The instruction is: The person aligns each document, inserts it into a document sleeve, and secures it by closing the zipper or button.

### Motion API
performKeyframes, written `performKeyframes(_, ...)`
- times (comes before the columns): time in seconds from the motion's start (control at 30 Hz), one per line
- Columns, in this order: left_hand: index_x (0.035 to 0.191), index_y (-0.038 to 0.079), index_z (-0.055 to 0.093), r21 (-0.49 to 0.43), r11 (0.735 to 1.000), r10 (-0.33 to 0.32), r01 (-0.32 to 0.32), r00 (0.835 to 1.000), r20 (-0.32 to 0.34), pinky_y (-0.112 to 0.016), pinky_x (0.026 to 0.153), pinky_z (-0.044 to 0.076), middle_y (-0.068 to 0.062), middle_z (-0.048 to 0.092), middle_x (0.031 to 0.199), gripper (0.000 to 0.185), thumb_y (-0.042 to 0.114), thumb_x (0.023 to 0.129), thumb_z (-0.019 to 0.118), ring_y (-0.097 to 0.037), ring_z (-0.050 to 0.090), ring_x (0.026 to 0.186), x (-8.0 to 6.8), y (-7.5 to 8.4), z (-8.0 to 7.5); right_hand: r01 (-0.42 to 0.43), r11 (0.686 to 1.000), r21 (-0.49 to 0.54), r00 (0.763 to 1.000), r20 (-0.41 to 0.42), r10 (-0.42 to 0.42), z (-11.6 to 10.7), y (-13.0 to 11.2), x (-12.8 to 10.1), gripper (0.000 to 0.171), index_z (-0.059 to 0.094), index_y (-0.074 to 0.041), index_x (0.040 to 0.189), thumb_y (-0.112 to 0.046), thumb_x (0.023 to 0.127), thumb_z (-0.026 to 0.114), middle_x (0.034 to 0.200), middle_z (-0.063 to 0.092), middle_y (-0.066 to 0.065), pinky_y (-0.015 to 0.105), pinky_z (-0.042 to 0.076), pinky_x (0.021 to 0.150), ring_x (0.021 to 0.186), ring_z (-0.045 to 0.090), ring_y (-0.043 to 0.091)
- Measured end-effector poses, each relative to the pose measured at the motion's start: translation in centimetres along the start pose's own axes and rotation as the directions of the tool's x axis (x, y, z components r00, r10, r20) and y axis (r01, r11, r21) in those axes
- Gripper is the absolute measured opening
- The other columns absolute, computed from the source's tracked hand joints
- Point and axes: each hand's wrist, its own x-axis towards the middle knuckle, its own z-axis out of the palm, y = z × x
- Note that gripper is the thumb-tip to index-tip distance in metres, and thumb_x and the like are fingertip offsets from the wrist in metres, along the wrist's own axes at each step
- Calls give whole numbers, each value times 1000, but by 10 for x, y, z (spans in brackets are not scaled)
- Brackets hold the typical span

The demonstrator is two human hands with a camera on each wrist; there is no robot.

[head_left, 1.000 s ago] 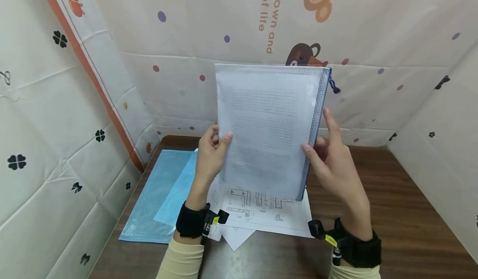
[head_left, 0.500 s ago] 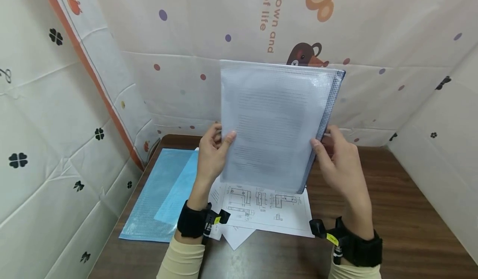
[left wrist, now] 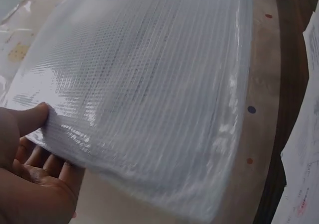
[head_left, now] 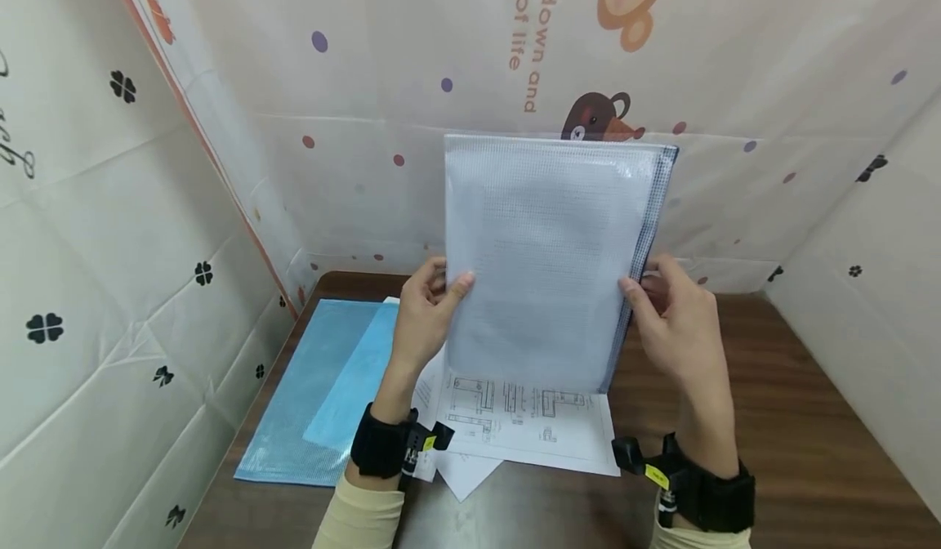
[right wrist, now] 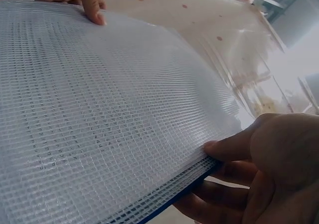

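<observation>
Both hands are pinching a translucent white mesh zip pouch (head_left: 547, 259) with a dark blue zipper edge, holding it upright above the tabletop (head_left: 772, 443). One grip belongs to the left hand (head_left: 422, 320), which is taking the pouch's left edge low down, thumb lying across the near face and fingers (left wrist: 47, 167) curling behind it, as the left wrist view is showing. At the opposite side the right hand (head_left: 672, 328) is clamping the blue zipper edge, thumb pressing on the near face and fingers (right wrist: 219, 191) folding under the far one. Inside the pouch, sheets of paper with faint lines of printed text are showing through the mesh. Directly below its lower edge, loose white paper sheets with black technical line drawings (head_left: 525, 426) are lying on the dark brown wooden tabletop, partly overlapping one another. Further to the left, a light blue mesh pouch (head_left: 294, 418) is lying flat on the tabletop, and a smaller sky-blue sheet (head_left: 353, 390) is resting on top of it. Each wrist is wearing a black strap (head_left: 378, 451) with a small yellow tag, over cream sleeves (head_left: 356, 520). Cream cloth printed with coloured dots, cartoon bears and orange lettering (head_left: 367, 83) is hanging round the tabletop on three sides.
</observation>
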Motion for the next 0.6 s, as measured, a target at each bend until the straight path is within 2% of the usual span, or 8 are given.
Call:
performKeyframes(0.07, 131, 10, 66, 27, 999, -33, 33, 999, 34, -39, 74, 63, -10, 77, 112, 29, 25, 106, 68, -23, 78, 87, -4, -6, 2, -15, 1000, -24, 1000, -6, 15, 0, 3, -3, 23, 64, 8, 122, -6, 105, 66, 110, 74, 30, 8, 49, 69, 91, 76, 47)
performKeyframes(0.17, 131, 12, 67, 119, 990, -80, 70, 994, 80, -39, 73, 61, -7, 76, 111, 27, 27, 108, 66, -20, 78, 87, -9, -15, 6, -52, 996, -67, 999, -7, 52, 1, 8, -5, 23, 66, 8, 123, -6, 104, 67, 107, 74, 29, 32, 62, 70, 89, 76, 45)
performKeyframes(0.27, 133, 11, 66, 206, 974, -124, 99, 986, 115, -39, 73, 62, -8, 75, 112, 27, 23, 109, 63, -19, 76, 89, -12, -18, 14, -87, 988, -130, 996, -5, 87, 1, 17, -4, 25, 66, 7, 125, -7, 104, 67, 104, 73, 30, 53, 60, 65, 84, 74, 43)
performKeyframes(0.3, 133, 11, 66, 225, 968, -141, 113, 983, 114, -38, 72, 62, -8, 74, 111, 26, 21, 109, 63, -19, 76, 90, -13, -18, 19, -99, 984, -148, 995, -5, 99, 0, 20, -4, 25, 66, 8, 125, -7, 105, 67, 104, 73, 31, 54, 59, 64, 82, 73, 43)
performKeyframes(0.37, 133, 11, 66, 246, 959, -168, 138, 980, 103, -35, 70, 62, -8, 74, 111, 26, 18, 109, 63, -19, 75, 90, -14, -17, 34, -121, 976, -182, 993, -21, 119, -4, 29, -2, 26, 66, 8, 126, -9, 106, 65, 104, 72, 31, 54, 57, 63, 82, 71, 43)
performKeyframes(0.47, 130, 12, 67, 241, 959, -180, 151, 978, 107, -30, 69, 61, -8, 73, 109, 24, 17, 107, 64, -17, 74, 91, -13, -11, 68, -202, 952, -232, 979, -78, 188, -17, 46, 0, 30, 65, 7, 130, -13, 109, 59, 108, 71, 32, 56, 54, 68, 87, 69, 45)
performKeyframes(0.6, 121, 10, 68, 256, 960, -164, 116, 971, 176, -24, 67, 58, -3, 72, 101, 17, 19, 106, 66, -9, 71, 85, -5, -7, 117, -358, 892, -277, 933, -72, 352, -42, 83, -5, 38, 57, 9, 139, -17, 112, 50, 119, 65, 36, 64, 53, 76, 99, 64, 52)
